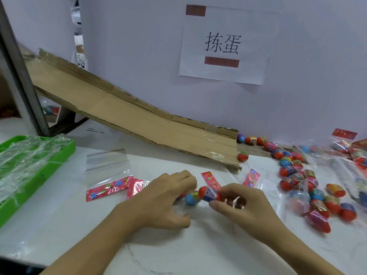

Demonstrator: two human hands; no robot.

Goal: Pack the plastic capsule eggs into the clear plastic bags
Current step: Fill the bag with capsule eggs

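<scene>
On the white tabletop (65, 205), the largest thing is a long brown cardboard ramp (127, 114) that slopes down from the upper left and ends near the middle right. A white paper sign (224, 44) with two black characters hangs on the wall above it. At the left edge sits a green plastic tray (65, 147) heaped with crinkled clear film. To the right, from the ramp's foot outward, lies a loose scatter of red and blue plastic capsule eggs (309, 187), some among filled clear bags with red headers (345, 141). An empty clear plastic bag with a red flowered header (107, 169) lies flat in front of the tray, well apart from the scatter.

Near the middle, the left hand (164, 203) has curled fingers holding the mouth of a clear bag; a blue capsule egg (191, 198) sits just beside its fingertips, apparently inside the bag, though the film is hard to make out. The right hand (242, 207) pinches a red capsule egg with a blue band (209, 193) between thumb and fingertips, touching the blue one.
</scene>
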